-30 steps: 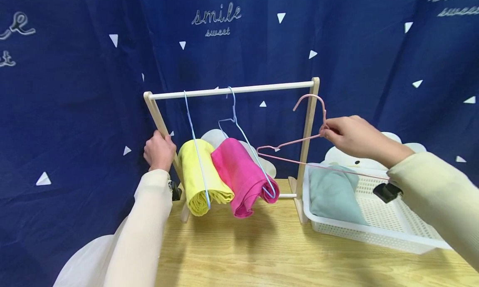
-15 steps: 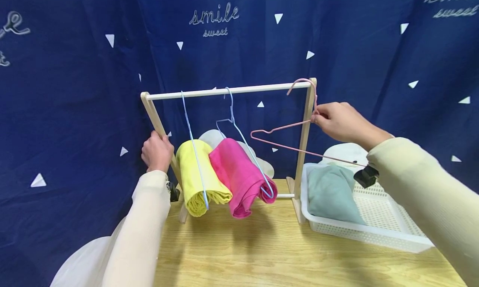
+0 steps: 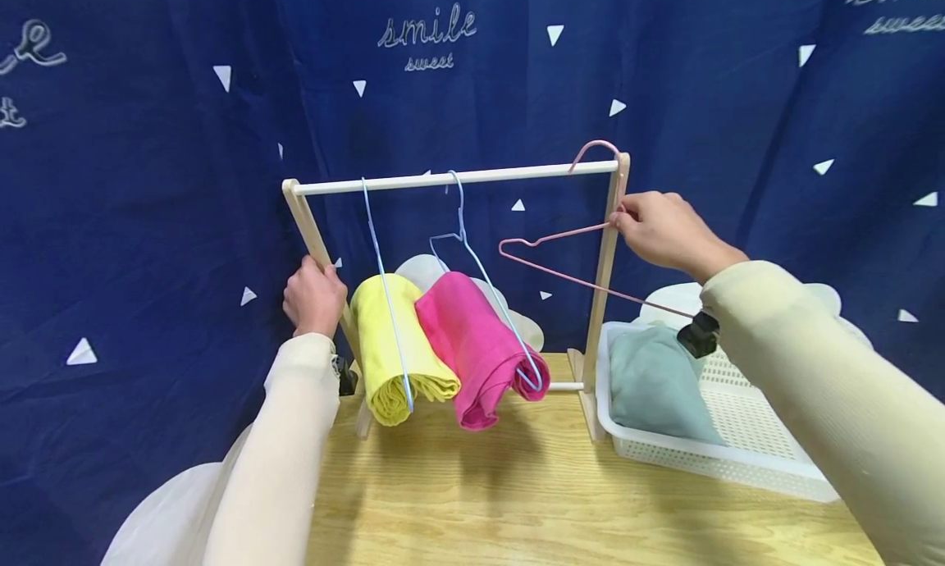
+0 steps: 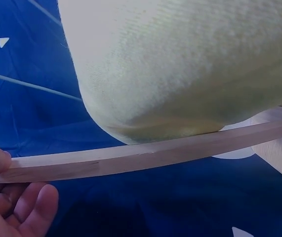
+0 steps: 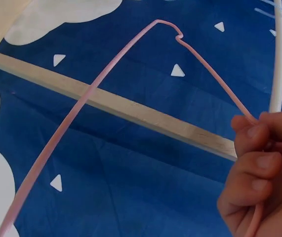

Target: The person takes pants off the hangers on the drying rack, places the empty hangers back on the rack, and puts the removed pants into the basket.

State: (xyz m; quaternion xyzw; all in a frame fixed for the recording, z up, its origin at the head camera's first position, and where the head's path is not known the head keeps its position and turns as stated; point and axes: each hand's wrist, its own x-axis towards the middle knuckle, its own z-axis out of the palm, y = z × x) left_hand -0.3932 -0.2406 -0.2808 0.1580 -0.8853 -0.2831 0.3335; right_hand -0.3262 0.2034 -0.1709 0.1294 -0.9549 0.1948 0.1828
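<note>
My left hand [image 3: 315, 295] grips the left post [image 3: 308, 228] of a small wooden clothes rack; in the left wrist view its thumb and fingers wrap the post [image 4: 106, 163]. Between thumb and fingers my right hand [image 3: 668, 231] holds a pink hanger [image 3: 568, 235] below its hook, by the right post. The hook arches over the white rail [image 3: 517, 174] near its right end; whether it touches cannot be told. Nothing hangs on this hanger. Left of it, a rolled yellow cloth [image 3: 380, 344] and a magenta cloth [image 3: 472, 344] hang on blue hangers [image 3: 462, 217].
A white perforated basket [image 3: 709, 459] stands right of the rack with a grey-green cloth [image 3: 657, 385] inside. Beneath lies a wood-grain table [image 3: 472, 500]. Behind the rack hangs a navy curtain [image 3: 472, 107] with white triangles and clouds.
My right hand has moved up and left with the pink hanger, bringing its hook from below the rail to over it. My left hand keeps its grip on the post.
</note>
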